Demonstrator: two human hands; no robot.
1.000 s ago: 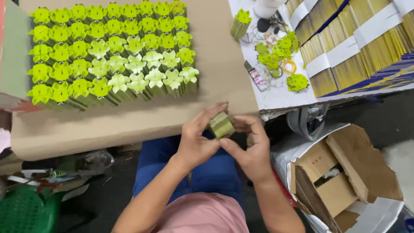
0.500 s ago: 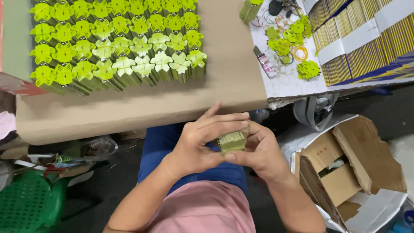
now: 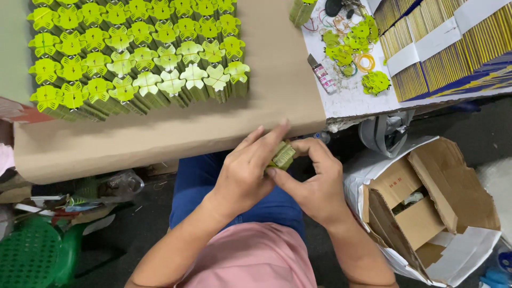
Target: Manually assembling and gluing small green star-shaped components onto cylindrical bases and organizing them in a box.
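Hands fold a green bundle (image 3: pixel 281 156).
Left hand (image 3: pixel 242 176) and right hand (image 3: pixel 314 184) both pinch it; hold it tight, near the bench (image 3: pixel 176 133).

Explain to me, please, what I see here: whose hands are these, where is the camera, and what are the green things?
There is no machine. A person works with two bare hands, and the camera sits on that person's head and looks down, so you see the arms, a pink shirt and blue trousers from above.

The left hand and the right hand meet in front of the body. Together they hold a small green bundle, pinched between the fingers of both.

Above them is a table covered with brown paper. On it stand many similar bundles in rows, each topped with a bright green folded shape. To the right lie rubber bands, loose green pieces and yellow stacks. An open cardboard box stands on the floor.
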